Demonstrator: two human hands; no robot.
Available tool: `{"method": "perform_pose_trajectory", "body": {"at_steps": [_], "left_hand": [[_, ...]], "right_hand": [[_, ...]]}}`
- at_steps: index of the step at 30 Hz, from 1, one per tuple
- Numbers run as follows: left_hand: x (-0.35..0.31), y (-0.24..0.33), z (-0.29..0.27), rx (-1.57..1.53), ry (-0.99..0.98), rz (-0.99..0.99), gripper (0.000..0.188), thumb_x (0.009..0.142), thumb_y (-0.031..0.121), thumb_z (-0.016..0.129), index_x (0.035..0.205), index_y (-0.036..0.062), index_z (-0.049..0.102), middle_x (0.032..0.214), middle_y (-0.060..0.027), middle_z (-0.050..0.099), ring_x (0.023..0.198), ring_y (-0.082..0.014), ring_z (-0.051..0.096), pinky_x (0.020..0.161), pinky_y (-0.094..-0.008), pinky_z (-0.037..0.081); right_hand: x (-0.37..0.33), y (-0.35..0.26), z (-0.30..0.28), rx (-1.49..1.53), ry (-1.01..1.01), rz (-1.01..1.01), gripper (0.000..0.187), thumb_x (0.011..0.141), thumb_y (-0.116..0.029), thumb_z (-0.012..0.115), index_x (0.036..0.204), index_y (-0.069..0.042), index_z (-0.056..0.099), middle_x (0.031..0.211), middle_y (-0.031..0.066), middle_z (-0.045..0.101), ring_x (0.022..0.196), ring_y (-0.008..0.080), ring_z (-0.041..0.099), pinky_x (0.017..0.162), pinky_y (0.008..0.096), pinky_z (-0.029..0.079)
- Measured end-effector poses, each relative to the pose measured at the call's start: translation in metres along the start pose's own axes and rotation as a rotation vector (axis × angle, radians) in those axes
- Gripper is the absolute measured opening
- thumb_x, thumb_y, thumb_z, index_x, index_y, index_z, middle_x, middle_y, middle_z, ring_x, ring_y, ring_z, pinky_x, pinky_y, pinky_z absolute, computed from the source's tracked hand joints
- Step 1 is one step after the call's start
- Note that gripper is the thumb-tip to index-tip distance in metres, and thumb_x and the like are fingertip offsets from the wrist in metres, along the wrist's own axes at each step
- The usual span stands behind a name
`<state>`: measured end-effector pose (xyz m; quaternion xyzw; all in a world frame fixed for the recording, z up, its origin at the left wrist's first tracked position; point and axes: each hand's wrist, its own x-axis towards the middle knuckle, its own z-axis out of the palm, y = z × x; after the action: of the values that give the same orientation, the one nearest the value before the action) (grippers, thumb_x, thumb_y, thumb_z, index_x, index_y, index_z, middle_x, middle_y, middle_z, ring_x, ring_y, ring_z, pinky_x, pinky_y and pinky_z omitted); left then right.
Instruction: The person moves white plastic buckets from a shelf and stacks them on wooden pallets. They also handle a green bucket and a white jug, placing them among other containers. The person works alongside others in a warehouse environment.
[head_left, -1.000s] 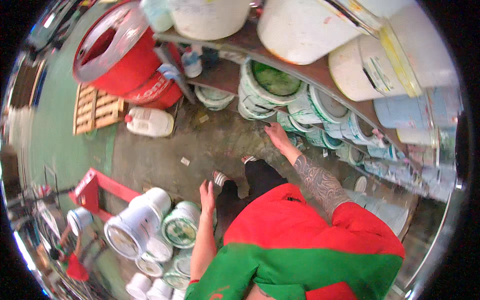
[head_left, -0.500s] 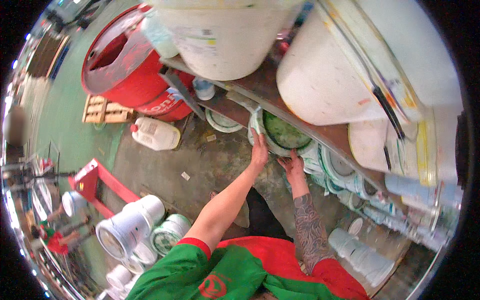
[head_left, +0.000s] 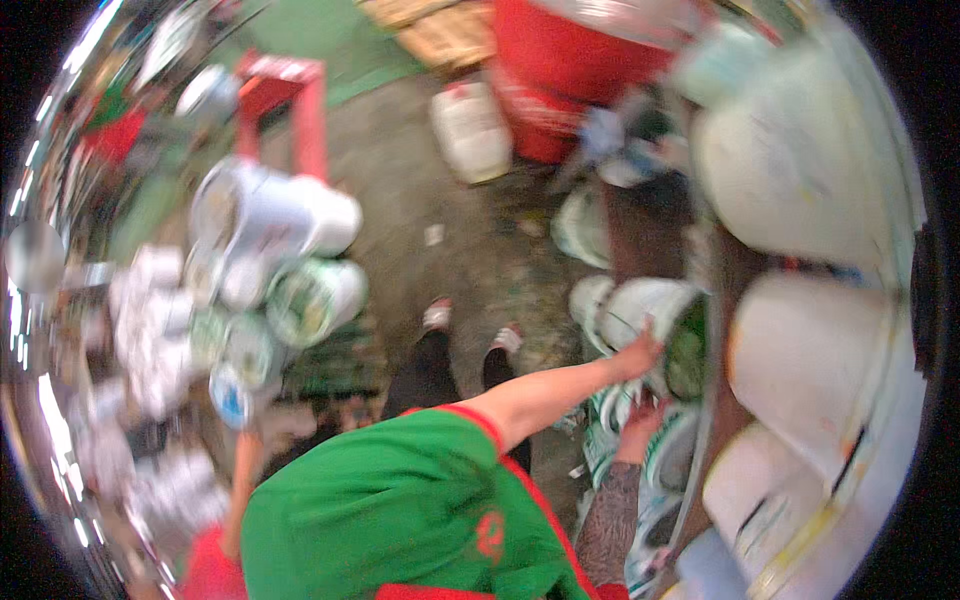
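Note:
A white bucket (head_left: 640, 308) with a green-coated inside lies on its side at the shelf's edge, its mouth facing right. My left hand (head_left: 638, 358) rests on it near the rim, with fingers closed against its wall. Just nearer to me, my right hand (head_left: 641, 422) is at the bucket's lower side, and its fingers are smeared by motion. Below that hand, more white and green-stained buckets (head_left: 672, 448) lie in a row under the shelf (head_left: 712, 400). How far my right fingers reach round the bucket is hidden.
Large white tubs (head_left: 800, 370) line the shelf at right. A red drum (head_left: 540, 80) and a white jug (head_left: 472, 135) stand ahead. At left are stacked buckets (head_left: 250, 215) and a red pallet jack (head_left: 310, 130). A co-worker's arm (head_left: 243, 490) reaches toward a bucket there.
My view has swung left, bringing the stacked buckets closer to the middle and the shelf to the right. Both hands stay at the same bucket. A co-worker's arm now shows at lower left.

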<state>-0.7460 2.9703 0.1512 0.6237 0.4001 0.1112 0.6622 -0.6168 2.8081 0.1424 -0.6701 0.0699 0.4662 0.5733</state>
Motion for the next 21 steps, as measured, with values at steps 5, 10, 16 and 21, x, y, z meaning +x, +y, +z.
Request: {"method": "perform_pose_trajectory", "body": {"at_steps": [5, 10, 16, 21], "left_hand": [[-0.036, -0.02, -0.099, 0.038, 0.173, -0.057, 0.088, 0.098, 0.057, 0.042, 0.156, -0.0003, 0.009, 0.132, -0.0355, 0.053, 0.119, -0.0476, 0.055, 0.105, -0.0465, 0.041], [-0.182, -0.108, -0.199, 0.002, 0.518, -0.194, 0.054, 0.089, 0.049, 0.058, 0.131, 0.0161, 0.062, 0.128, -0.0135, 0.064, 0.115, -0.0346, 0.062, 0.099, -0.0428, 0.049], [-0.436, -0.23, -0.172, -0.159, 1.006, -0.768, 0.057, 0.089, 0.046, 0.056, 0.132, 0.0097, 0.06, 0.134, -0.0164, 0.06, 0.123, -0.0339, 0.057, 0.105, -0.0432, 0.044], [-0.582, -0.319, -0.055, -0.436, 1.287, -1.048, 0.05, 0.09, 0.044, 0.053, 0.122, 0.0086, 0.065, 0.125, -0.0184, 0.064, 0.117, -0.0361, 0.06, 0.099, -0.0454, 0.047]], "right_hand": [[-0.027, 0.038, -0.024, -0.87, -0.217, -0.129, 0.066, 0.102, -0.048, 0.04, 0.152, -0.007, 0.029, 0.144, 0.0137, 0.046, 0.127, 0.0307, 0.051, 0.107, 0.0438, 0.037], [0.002, 0.082, -0.081, -2.016, -0.701, -0.173, 0.049, 0.093, -0.035, 0.061, 0.132, -0.005, 0.056, 0.131, 0.0279, 0.055, 0.121, 0.0389, 0.054, 0.099, 0.0458, 0.044], [0.064, 0.064, 0.006, -2.244, -1.373, -0.268, 0.054, 0.096, -0.049, 0.049, 0.119, -0.002, 0.063, 0.097, 0.0228, 0.07, 0.091, 0.0454, 0.065, 0.082, 0.0516, 0.049], [0.037, 0.078, 0.19, -1.887, -0.92, -0.342, 0.048, 0.098, -0.042, 0.054, 0.12, 0.0, 0.062, 0.091, 0.01, 0.069, 0.082, 0.0167, 0.066, 0.067, 0.0333, 0.051]]}}
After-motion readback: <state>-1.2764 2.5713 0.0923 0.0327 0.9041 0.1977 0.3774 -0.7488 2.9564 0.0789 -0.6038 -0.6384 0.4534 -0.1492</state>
